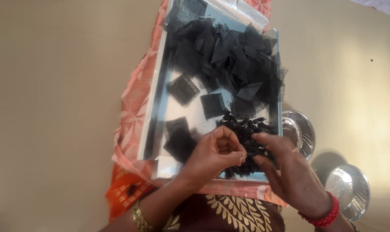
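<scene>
A shiny rectangular tray [158,99] rests on my lap and holds a heap of black net squares [229,51] at its far end. A few single net squares [183,89] lie flat in the middle. A pile of small folded black net pieces [246,129] sits at the near right. My left hand [216,152] is curled, its fingertips pinched on a small black net piece over that pile. My right hand [285,167], with red bangles at the wrist, hovers beside it, its fingers extended and touching the pile.
An orange and pink patterned cloth [132,107] lies under the tray. Two round steel bowls stand on the beige floor at the right: one [304,133] beside the tray with dark contents, another [349,189] nearer to me.
</scene>
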